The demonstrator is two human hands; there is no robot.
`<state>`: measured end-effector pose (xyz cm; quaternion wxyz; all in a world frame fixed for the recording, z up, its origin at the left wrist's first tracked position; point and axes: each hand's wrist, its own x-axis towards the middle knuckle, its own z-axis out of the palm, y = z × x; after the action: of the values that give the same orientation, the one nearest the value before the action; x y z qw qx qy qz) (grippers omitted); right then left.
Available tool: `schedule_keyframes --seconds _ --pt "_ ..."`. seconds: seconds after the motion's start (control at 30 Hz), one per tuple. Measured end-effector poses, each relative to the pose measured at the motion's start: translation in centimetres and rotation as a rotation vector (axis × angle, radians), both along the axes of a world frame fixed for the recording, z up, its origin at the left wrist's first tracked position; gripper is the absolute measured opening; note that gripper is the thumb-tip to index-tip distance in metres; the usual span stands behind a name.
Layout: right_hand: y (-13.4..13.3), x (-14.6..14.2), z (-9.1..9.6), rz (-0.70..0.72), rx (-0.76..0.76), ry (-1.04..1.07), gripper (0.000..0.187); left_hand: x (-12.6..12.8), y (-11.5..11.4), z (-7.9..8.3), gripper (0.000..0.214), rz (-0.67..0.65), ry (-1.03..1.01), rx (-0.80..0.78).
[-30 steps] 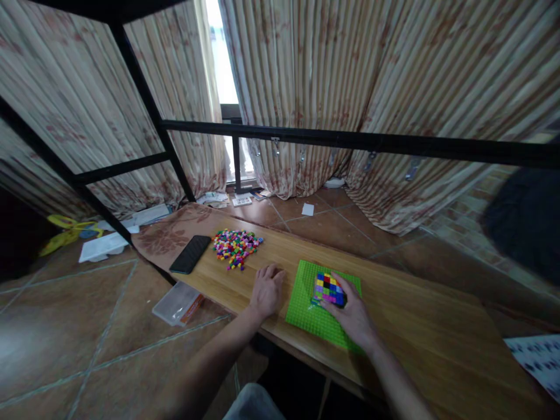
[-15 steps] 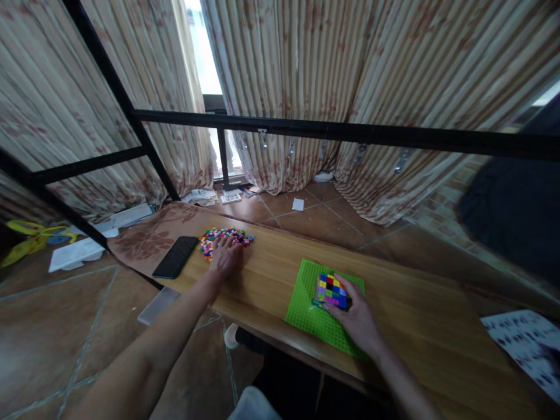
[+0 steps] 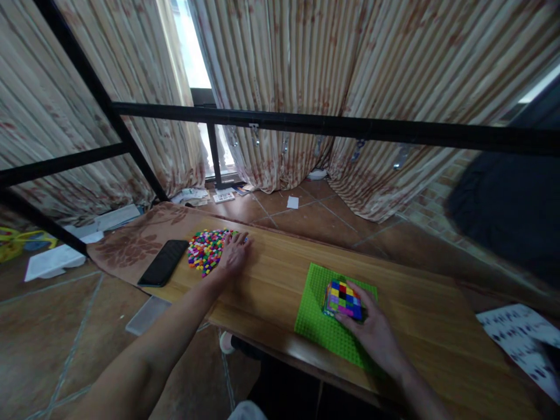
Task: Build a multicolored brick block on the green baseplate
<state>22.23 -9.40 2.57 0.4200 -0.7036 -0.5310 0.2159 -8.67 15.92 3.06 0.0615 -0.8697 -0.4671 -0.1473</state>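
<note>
A green baseplate (image 3: 317, 324) lies on the wooden table (image 3: 271, 280). On it stands a multicoloured block of small bricks (image 3: 342, 297). My right hand (image 3: 374, 332) rests on the plate with its fingers curled round the block's right and near sides. My left hand (image 3: 235, 254) reaches to the far left and lies on the right edge of a pile of small coloured bricks (image 3: 205, 249), fingers bent down into the pile. What its fingertips hold, if anything, is hidden.
A black phone (image 3: 163, 270) lies left of the pile on a brown patterned cloth (image 3: 126, 245). A black metal frame (image 3: 306, 125) crosses above the table. A printed sheet (image 3: 522, 338) sits at the right. Papers and a clear box (image 3: 146, 314) lie on the tiled floor.
My left hand moved from beside the baseplate out to the brick pile and settled on it. My right hand stayed on the coloured block. The view shifted left and down.
</note>
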Motion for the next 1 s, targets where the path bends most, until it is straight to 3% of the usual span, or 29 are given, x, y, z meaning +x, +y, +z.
schedule_keyframes --seconds 0.13,0.3,0.43,0.57,0.67,0.73,0.87,1.0 --pt "-0.1 -0.1 0.3 -0.002 -0.011 0.013 0.071 1.9 1.7 0.0 0.032 0.006 0.040 -0.056" --pt "-0.1 -0.2 0.6 0.013 -0.010 0.091 0.071 -0.3 3.5 0.6 0.032 0.096 0.116 -0.050" --pt "0.2 -0.2 0.7 0.030 0.004 0.158 0.073 -2.5 3.4 1.0 0.034 0.124 0.192 0.003" --pt "0.7 -0.1 1.3 0.037 0.018 0.173 0.078 -2.4 2.2 1.3 0.035 0.156 0.114 0.027" --pt "0.6 0.2 1.4 0.038 0.032 0.221 0.090 0.1 -0.3 1.5 0.037 0.159 -0.107 0.019" --pt "0.2 0.2 0.9 0.011 0.085 0.308 0.096 3.0 -3.3 1.8 0.039 0.076 -0.337 -0.066" --pt "-0.3 -0.2 -0.6 -0.165 0.221 0.621 0.079 10.0 -11.1 1.7 0.049 -0.206 -0.806 -0.462" --pt "0.5 -1.4 -0.8 -0.281 0.252 0.783 0.069 15.9 -16.3 0.9 0.058 -0.174 -1.122 -0.913"
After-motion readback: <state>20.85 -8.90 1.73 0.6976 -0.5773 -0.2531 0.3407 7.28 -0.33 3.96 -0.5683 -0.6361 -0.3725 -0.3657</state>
